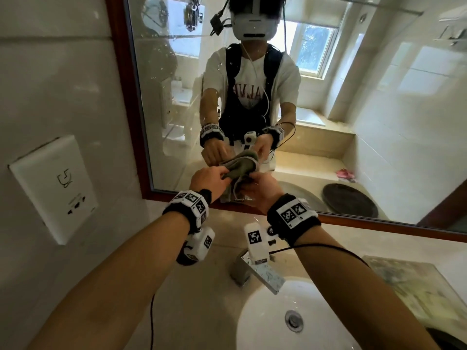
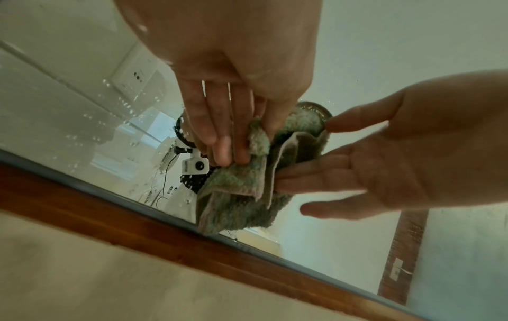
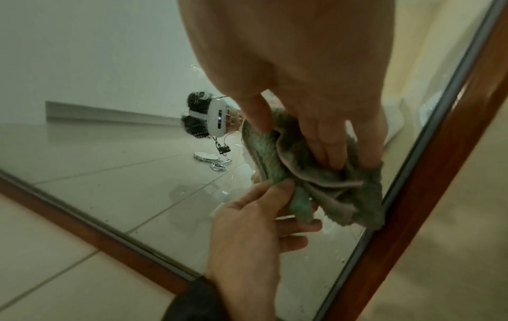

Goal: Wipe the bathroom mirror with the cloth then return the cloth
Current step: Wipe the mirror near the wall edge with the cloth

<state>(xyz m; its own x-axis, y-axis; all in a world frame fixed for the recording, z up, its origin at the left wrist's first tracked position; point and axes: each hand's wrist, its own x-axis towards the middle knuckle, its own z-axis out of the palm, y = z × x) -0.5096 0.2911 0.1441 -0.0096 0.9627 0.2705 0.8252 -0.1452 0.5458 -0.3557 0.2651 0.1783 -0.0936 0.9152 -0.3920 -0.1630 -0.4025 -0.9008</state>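
Observation:
A crumpled green cloth (image 1: 238, 176) is held in front of the lower part of the wood-framed mirror (image 1: 353, 122), just above its bottom rail. My left hand (image 1: 223, 176) pinches the cloth's left side between thumb and fingers (image 2: 222, 149). My right hand (image 1: 249, 184) holds the right side, with its thumb on the upper edge and its fingers (image 3: 329, 147) pushed into the folds. In the left wrist view the cloth (image 2: 236, 195) hangs down to the glass (image 2: 82, 108), which carries water drops. In the right wrist view the cloth (image 3: 357, 195) sits by the frame.
Below my arms a white basin (image 1: 265, 332) is set in the beige counter, with a metal tap (image 1: 255, 274) behind it. A white socket plate (image 1: 54, 188) is on the left wall tiles. A patterned mat (image 1: 417, 286) lies on the counter at right.

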